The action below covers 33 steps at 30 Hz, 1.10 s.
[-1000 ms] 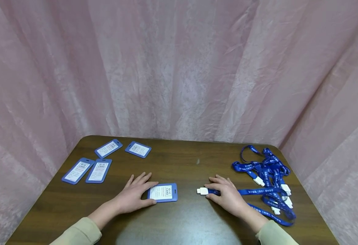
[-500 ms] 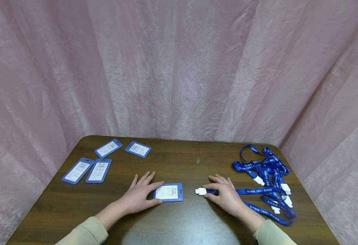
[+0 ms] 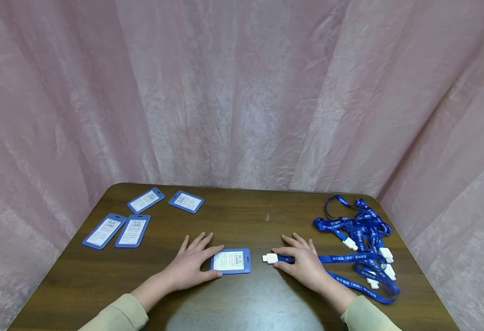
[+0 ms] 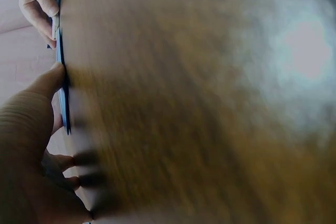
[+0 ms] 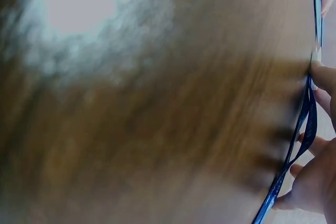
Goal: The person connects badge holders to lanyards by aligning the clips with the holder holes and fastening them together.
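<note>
The left hand (image 3: 190, 266) had it, thumb and forefinger clamped on the long edges of a blue card holder (image 3: 231, 261), the other fingers splayed! That holder lay flat just right of the palm: smooth, rectangular, round-cornered, slotted at the end away from the hand. Inside it, a white insert (image 3: 227, 260), and there it was in bold, boxed capitals, "ID/IC CARD", above lines too small to read.

Over to the right hand (image 3: 302, 264): thumb and forefinger pinched a blue lanyard (image 3: 345, 258) right at its blocky white clip (image 3: 271, 258), which faced the holder's slot, near but apart. White characters ran along the flat ribbon, too tiny to make out. Beyond the right wrist, what a tangle! A looping lanyard pile (image 3: 366, 225) with white clips poking out.

Farther out, beyond and left of the left hand, four more holders (image 3: 132, 231) showed the same heading. Under everything, a dark wood-grain table (image 3: 242, 220); behind it, a crushed, velvety pink curtain (image 3: 242, 101) hung in folds.
</note>
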{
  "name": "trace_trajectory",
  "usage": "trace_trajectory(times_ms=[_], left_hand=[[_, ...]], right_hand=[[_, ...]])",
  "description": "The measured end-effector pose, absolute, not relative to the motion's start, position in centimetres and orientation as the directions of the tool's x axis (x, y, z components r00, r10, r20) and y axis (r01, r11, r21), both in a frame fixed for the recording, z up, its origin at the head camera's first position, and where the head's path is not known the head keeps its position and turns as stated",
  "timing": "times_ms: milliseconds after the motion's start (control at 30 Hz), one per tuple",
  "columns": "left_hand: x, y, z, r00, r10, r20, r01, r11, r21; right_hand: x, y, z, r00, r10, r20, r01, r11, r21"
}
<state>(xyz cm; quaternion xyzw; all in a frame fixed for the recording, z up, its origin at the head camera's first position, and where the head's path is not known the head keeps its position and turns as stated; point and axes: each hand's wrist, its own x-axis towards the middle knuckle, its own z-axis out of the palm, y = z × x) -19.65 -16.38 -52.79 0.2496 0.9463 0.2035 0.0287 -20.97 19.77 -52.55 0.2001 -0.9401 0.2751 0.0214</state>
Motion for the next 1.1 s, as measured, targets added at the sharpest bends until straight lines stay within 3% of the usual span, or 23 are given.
trace_trajectory(times_ms=[1100], left_hand=[[-20.0,-15.4,-53.6,-0.889,0.452,0.075,0.439,0.792,0.424]], right_hand=[[-20.8,17.5,-51.7,-0.922,-0.363,0.137,-0.383,0.794,-0.473]])
